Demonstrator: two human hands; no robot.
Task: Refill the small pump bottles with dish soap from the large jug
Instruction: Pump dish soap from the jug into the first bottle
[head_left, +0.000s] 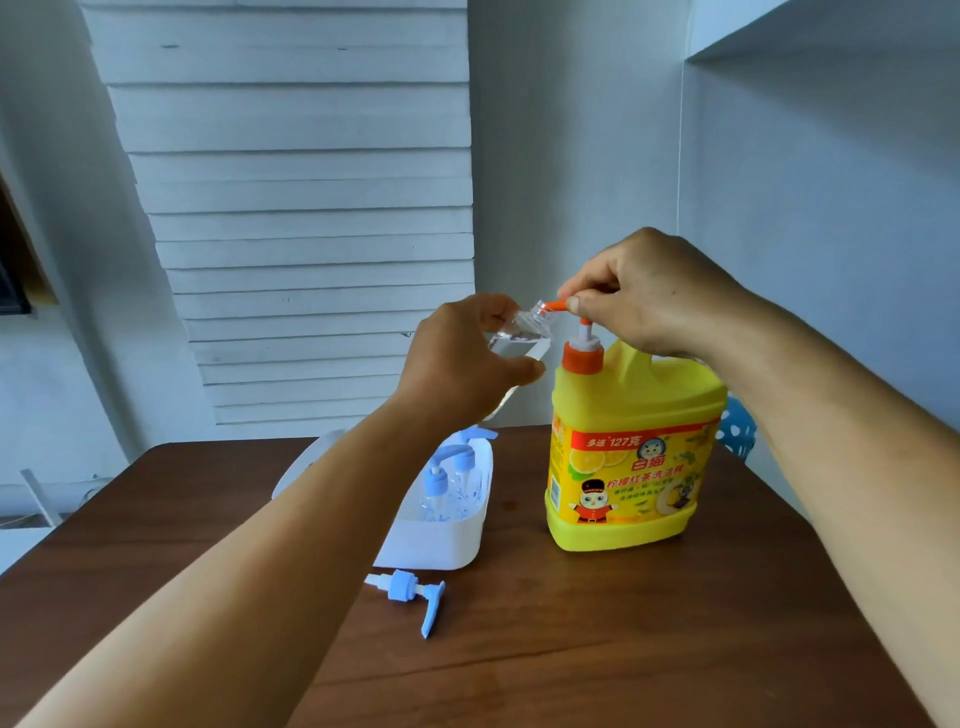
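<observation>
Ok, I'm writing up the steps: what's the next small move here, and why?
Probably press the jug's orange pump head down with the right hand. The left hand holds the clear small bottle tilted, its open mouth at the nozzle, with its blue pump lying off on the table.

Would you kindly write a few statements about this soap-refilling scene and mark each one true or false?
1. The left hand holds a small clear plastic bottle tilted, its mouth at the orange pump nozzle. True.
2. The right hand rests flat on the dark wooden table. False: it is on the pump head of the large yellow soap jug.
3. A loose light blue pump head lies on the table in front of the white tray. True.
4. The white tray is empty. False: it holds small bottles with blue pumps.
5. The yellow jug lies on its side. False: it stands upright.
</observation>
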